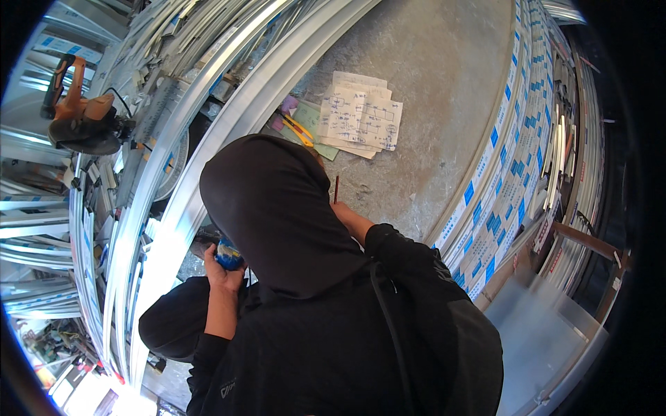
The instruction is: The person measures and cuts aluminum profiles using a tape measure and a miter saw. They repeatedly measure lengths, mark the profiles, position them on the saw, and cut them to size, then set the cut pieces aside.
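Blue round object (pixel 228 254), prob. a tape measure, sits in the left hand (pixel 223 270), fingers curled shut around it, held up just beside the black hood (pixel 277 208), below the long aluminium profile (pixel 229 118). Right hand (pixel 341 211) mostly hidden behind the hood; it pinches a thin red pencil (pixel 336 188), tip-up, over the grey bench top (pixel 430 90). Exact finger positions on the right can't be made out, but the pencil is gripped.

Surface: rough grey slab, dusty, w/ swarf specks. On it, a small stack of paper sheets (pixel 361 114) w/ hand-drawn sketches, approx. 4–5 sheets overlapping. Just beside them, 1 yellow utility knife (pixel 300 130) lying on a greenish pad (pixel 312 125).

Left of bench: 2–3 long pale metal rails running diagonally, plus many more profiles bundled beyond. 1 orange-and-black power saw (pixel 80 114) rests on that stack, well apart from the hands.

Right of bench: a big bundle of white profiles w/ blue-patch film (pixel 513 152), too many to count. Lower right, 1 clear plastic sheet or bin (pixel 548 333), blurred.
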Motion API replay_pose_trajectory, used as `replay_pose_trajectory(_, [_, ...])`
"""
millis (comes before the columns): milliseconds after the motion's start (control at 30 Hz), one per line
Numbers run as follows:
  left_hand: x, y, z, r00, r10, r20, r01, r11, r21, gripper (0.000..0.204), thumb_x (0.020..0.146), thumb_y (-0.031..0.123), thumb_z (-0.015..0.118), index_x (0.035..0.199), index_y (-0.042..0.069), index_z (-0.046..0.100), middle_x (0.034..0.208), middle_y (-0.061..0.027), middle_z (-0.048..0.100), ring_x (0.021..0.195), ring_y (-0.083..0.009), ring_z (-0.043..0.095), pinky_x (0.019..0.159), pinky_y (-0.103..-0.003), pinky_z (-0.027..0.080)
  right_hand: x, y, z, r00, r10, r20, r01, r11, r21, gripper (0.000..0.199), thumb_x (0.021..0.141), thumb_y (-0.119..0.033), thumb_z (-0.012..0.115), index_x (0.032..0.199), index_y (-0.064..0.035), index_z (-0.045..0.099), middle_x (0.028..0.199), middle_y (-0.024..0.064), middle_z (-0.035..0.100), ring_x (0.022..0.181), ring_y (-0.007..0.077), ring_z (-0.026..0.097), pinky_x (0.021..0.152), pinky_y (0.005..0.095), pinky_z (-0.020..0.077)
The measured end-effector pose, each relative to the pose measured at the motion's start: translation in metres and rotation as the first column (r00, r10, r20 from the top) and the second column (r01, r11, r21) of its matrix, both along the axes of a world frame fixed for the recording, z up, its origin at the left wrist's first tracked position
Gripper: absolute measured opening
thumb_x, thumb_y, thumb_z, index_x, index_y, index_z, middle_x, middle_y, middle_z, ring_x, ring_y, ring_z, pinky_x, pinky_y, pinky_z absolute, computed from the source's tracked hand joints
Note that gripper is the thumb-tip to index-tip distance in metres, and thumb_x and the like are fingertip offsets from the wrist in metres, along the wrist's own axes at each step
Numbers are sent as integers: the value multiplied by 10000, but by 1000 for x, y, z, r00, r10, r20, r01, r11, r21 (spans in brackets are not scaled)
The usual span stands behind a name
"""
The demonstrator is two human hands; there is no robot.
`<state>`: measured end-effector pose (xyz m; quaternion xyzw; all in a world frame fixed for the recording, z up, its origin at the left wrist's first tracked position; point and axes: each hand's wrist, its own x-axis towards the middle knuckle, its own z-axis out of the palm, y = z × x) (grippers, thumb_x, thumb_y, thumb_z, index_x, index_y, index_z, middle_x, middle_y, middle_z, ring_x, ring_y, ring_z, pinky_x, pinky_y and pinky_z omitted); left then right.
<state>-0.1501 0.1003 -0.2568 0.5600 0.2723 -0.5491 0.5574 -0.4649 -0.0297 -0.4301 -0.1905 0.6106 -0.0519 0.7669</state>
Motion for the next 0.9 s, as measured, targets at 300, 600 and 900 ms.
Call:
replay_pose_trajectory(300, [1,-1,-7,999,-20,-46,19,1000,-19,497,913,416,573,1266,66,580,1243,-121,642,1149,-318,614,1027,-512,468,-5,14,2,968,-71,239,33,987,159,490,940,-284,654,1239,102,608,1102,204,698,895,329,692,743,471,558])
replay_pose_trajectory(600, [-2,-1,-4,999,-38,-14,38,999,-24,481,903,424,589,1237,79,601,1218,-109,659,1123,-298,630,1011,-492,484,-7,9,-42,699,549,-459,-715,554,-426,273,889,-181,671,970,76,714,918,160,715,837,306,699,676,451,542])
replay_pose_trajectory(900, [-4,-5,-5,996,-91,2,91,994,-61,478,902,430,596,1235,87,606,1189,-96,674,1098,-286,642,996,-493,491,9,8,-4,964,-265,28,253,941,225,151,912,-100,563,943,3,670,839,117,666,708,259,636,631,420,541])
